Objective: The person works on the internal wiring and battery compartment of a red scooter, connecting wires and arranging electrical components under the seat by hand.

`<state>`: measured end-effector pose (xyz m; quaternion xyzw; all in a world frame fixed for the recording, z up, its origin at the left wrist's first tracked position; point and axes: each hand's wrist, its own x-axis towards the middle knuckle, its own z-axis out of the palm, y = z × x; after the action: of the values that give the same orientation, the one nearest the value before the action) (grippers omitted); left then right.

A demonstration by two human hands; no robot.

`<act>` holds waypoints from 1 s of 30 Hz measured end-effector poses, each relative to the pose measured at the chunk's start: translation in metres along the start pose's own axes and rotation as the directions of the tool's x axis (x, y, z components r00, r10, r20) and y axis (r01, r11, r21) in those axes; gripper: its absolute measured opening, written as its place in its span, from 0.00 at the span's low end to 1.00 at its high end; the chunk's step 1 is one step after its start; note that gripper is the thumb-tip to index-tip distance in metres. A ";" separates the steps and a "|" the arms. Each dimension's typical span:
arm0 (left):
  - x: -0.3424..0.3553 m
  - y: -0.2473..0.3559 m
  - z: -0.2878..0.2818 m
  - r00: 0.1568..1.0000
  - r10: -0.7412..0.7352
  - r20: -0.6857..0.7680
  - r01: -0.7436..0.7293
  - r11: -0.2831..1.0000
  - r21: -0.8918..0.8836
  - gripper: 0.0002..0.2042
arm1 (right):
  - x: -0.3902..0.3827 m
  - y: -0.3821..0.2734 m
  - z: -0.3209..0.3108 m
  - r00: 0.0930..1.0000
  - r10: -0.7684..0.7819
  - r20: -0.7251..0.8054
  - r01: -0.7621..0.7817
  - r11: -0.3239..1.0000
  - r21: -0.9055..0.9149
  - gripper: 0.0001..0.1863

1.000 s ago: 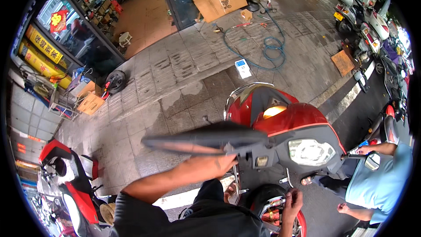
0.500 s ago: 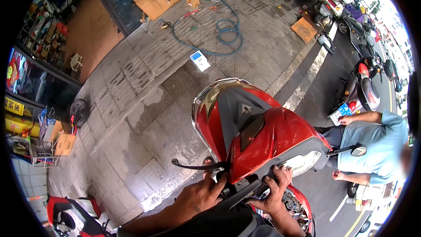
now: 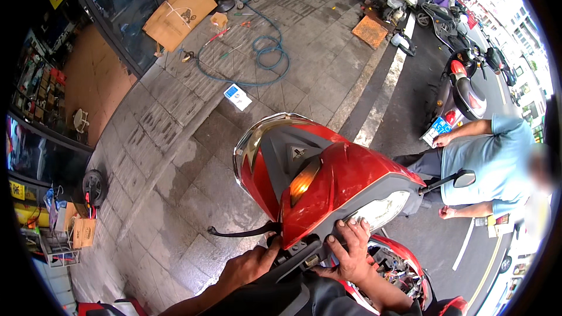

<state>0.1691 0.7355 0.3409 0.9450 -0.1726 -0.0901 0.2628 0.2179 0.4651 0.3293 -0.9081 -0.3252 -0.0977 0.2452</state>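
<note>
Red scooter front cover (image 3: 357,167) attended by both hands at its near edge.
The cover is set just beyond the grip, its grey lower edge touched by the spread fingers of the right hand (image 3: 353,257), with the thumb held apart; whether the edge is pinched cannot be told. The left hand (image 3: 249,266) is placed beside the black housing (image 3: 300,250), its fingertips partly hidden, so its closure cannot be told either. A black lever (image 3: 243,232) is seen just beyond the left hand, a lit orange lamp (image 3: 305,182) beyond and between both hands, and a headlight (image 3: 380,210) just past the right fingertips. Wiring (image 3: 393,269) is exposed to the right of the right hand.
</note>
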 end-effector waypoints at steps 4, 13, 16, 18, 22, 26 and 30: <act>-0.001 -0.008 0.008 0.998 0.061 -0.021 -0.060 0.996 0.065 0.28 | 0.000 0.002 -0.001 0.999 -0.041 -0.004 0.041 0.999 -0.022 0.42; 0.002 0.005 -0.018 1.000 0.012 0.026 -0.008 0.989 -0.148 0.28 | -0.003 -0.001 0.005 0.998 -0.053 -0.025 0.052 0.998 -0.024 0.46; 0.001 0.005 -0.009 1.000 -0.007 0.014 0.009 0.989 -0.145 0.29 | -0.005 0.004 0.007 0.998 -0.059 -0.033 0.059 0.998 -0.012 0.46; 0.000 0.007 -0.005 0.998 -0.052 0.024 0.056 0.985 -0.164 0.31 | -0.006 0.005 0.006 0.999 -0.030 -0.036 0.031 0.999 0.017 0.44; -0.017 0.007 0.005 0.999 -0.034 -0.004 0.034 0.999 -0.017 0.36 | -0.003 0.005 -0.006 0.999 -0.020 -0.027 0.022 0.996 0.083 0.42; -0.029 -0.015 0.042 0.993 0.048 -0.107 -0.046 0.999 0.020 0.35 | -0.007 0.012 -0.010 0.997 -0.030 0.066 0.021 0.990 0.141 0.44; -0.023 0.016 0.008 0.969 -0.242 0.056 0.244 0.969 -0.028 0.32 | -0.012 0.022 -0.013 0.995 -0.070 0.065 0.056 0.979 0.194 0.40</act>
<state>0.1414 0.7273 0.3447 0.9516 -0.0609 -0.1491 0.2616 0.2226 0.4377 0.3283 -0.8723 -0.3704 -0.0408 0.3166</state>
